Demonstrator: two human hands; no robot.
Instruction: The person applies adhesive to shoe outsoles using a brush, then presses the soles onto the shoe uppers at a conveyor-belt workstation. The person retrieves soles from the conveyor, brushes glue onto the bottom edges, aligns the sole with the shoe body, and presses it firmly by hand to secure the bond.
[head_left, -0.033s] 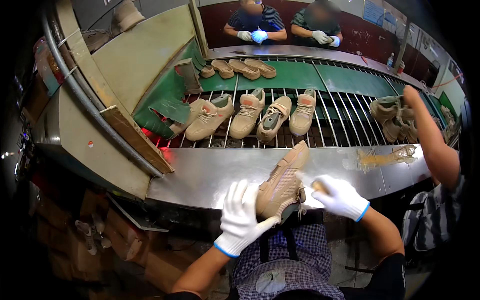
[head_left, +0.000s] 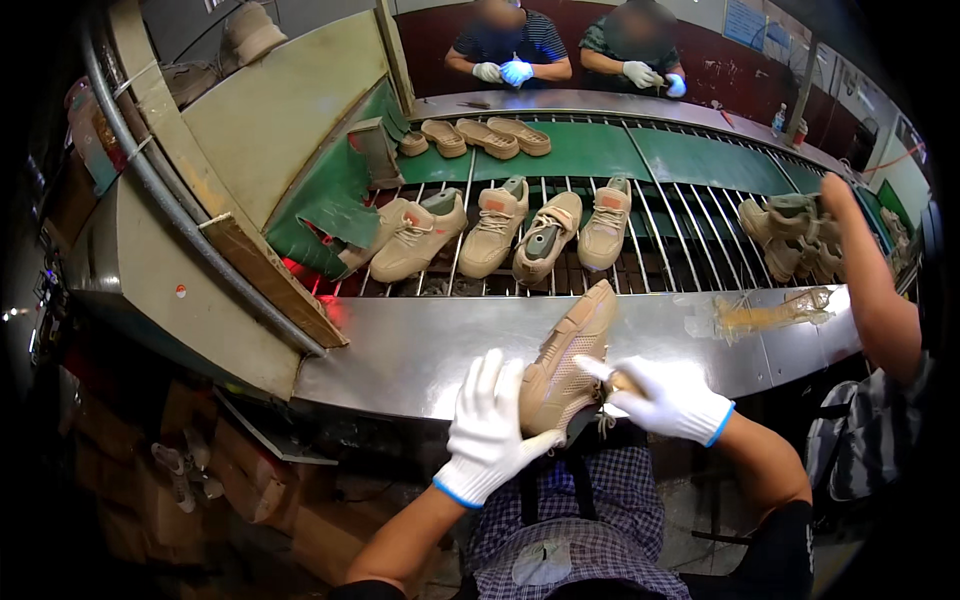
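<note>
A tan mesh shoe (head_left: 568, 372) lies tilted on its side across the near edge of the steel counter, toe pointing away and sole facing left. My left hand (head_left: 490, 430), in a white knitted glove with a blue cuff, rests against the sole side near the heel. Its fingers stretch out straight, with the thumb reaching across by the heel. My gloved right hand (head_left: 670, 398) is closed around a small tan block (head_left: 626, 384), mostly hidden by the fingers. One fingertip reaches the shoe's upper, close to the laces.
Beyond the steel counter (head_left: 430, 340), several tan shoes (head_left: 604, 225) stand on a metal rod conveyor (head_left: 665, 240). Loose soles (head_left: 487, 139) lie on the green belt behind. A bare arm (head_left: 865, 265) reaches in from the right. Two gloved co-workers sit opposite. A grey pipe (head_left: 185, 215) flanks the left.
My right hand has moved left with the small tan block, coming up to the shoe's upper. My left hand has shifted slightly upward beside the sole.
</note>
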